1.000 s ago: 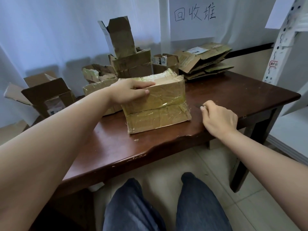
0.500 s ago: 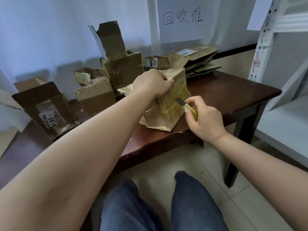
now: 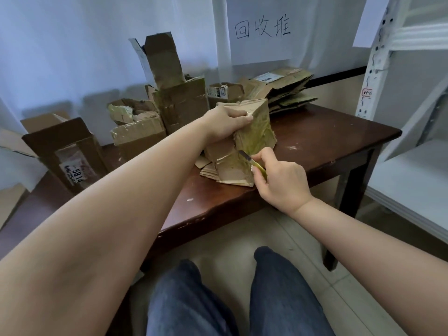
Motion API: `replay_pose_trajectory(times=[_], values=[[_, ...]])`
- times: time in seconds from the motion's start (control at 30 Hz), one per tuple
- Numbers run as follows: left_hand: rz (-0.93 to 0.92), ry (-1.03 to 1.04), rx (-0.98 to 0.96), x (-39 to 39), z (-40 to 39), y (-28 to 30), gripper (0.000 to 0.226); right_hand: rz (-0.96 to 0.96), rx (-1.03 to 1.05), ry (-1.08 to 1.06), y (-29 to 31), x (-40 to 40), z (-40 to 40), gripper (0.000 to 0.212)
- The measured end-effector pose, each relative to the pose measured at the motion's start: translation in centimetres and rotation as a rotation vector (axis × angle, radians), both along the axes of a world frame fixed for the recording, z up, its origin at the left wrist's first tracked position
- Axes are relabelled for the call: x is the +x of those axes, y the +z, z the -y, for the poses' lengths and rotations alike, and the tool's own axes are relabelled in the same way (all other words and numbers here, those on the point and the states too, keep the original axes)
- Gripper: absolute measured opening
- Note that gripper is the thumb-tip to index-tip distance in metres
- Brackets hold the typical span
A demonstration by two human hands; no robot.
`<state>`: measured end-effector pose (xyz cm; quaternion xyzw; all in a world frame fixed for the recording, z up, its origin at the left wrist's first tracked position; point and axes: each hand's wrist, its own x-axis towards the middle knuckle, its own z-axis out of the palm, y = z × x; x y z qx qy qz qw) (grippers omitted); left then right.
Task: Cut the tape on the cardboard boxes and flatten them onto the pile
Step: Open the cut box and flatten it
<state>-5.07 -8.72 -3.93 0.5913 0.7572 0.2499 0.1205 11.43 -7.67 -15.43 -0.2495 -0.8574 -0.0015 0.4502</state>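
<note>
A taped cardboard box [image 3: 254, 132] stands tipped on its end near the front of the dark wooden table [image 3: 322, 141]. My left hand [image 3: 226, 126] grips its upper edge, thumb toward me. My right hand [image 3: 282, 183] holds a small yellow-handled utility knife [image 3: 252, 162], and the blade tip touches the box's taped side near its lower corner. A pile of flattened cardboard [image 3: 286, 90] lies at the back right of the table, under a paper sign [image 3: 260, 30].
Several opened boxes crowd the back left: a tall one [image 3: 164, 61] on a taped box [image 3: 184, 103], a crushed one [image 3: 135, 129], a small one [image 3: 224, 92], and a labelled one [image 3: 65, 154] at far left. A white metal rack [image 3: 388, 69] stands right. My knees [image 3: 230, 299] are below.
My right hand picked the knife up off the table and brought its blade to the box. My left hand turned the box from lying flat onto its end.
</note>
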Motion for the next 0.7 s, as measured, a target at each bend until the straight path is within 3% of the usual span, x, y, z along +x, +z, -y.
replay_pose_trajectory(times=[0.1, 0.3, 0.47, 0.7], values=[[-0.076, 0.04, 0.017, 0.5, -0.3, -0.4, 0.048, 0.034, -0.001, -0.036, -0.1, -0.1, 0.3, 0.015], [-0.447, 0.232, -0.029, 2.6, -0.2, -0.4, 0.048, 0.154, -0.083, -0.136, 0.2, 0.1, 0.7, 0.015], [-0.558, 0.156, -0.16, 2.0, -0.1, 0.0, 0.069, 0.223, -0.131, -0.198, 0.7, 0.6, 1.1, 0.017], [-0.658, 0.152, -0.102, 2.5, 0.4, -0.1, 0.061, 0.323, -0.154, -0.257, 0.3, 0.0, 1.6, 0.022]])
